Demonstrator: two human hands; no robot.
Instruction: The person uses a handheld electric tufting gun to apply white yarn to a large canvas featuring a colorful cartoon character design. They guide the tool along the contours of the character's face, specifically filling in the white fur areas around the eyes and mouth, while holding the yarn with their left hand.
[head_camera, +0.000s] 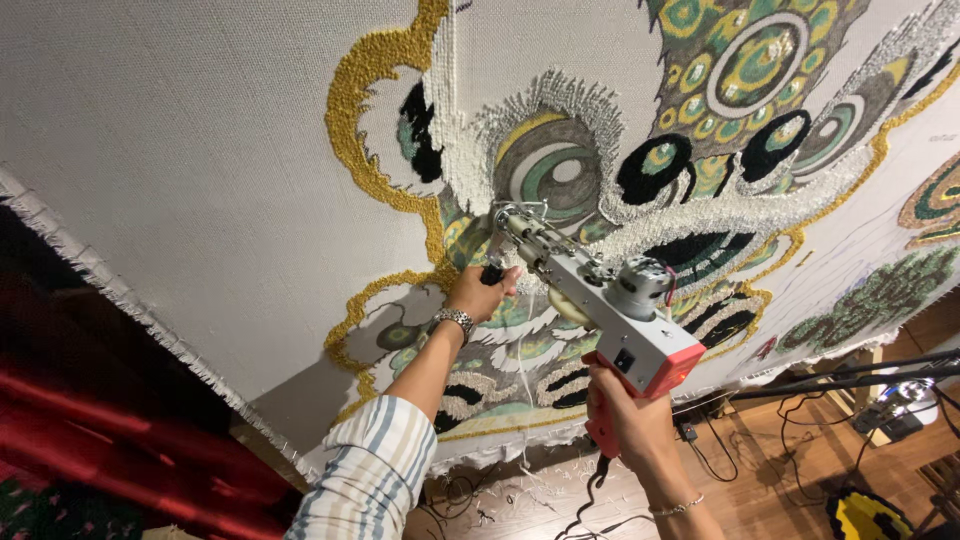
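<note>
A large white tufting cloth (200, 150) stretches across the view, part filled with gold, green, black and white yarn patterns (640, 160). A grey tufting gun (590, 290) with a red rear end has its needle tip pressed against the cloth near a gold and green area. My left hand (480, 292), wearing a metal bracelet and a striped sleeve, grips the gun's black front handle. My right hand (625, 415) holds the red rear handle from below, and a black cord hangs from it.
The cloth's frayed edge (120, 295) runs diagonally at left, with red fabric (90, 420) behind it. Below lie a wooden floor (760, 480) with yarn scraps, black cables, a dark stand bar (850, 380) and a yellow-black object (865, 515) at lower right.
</note>
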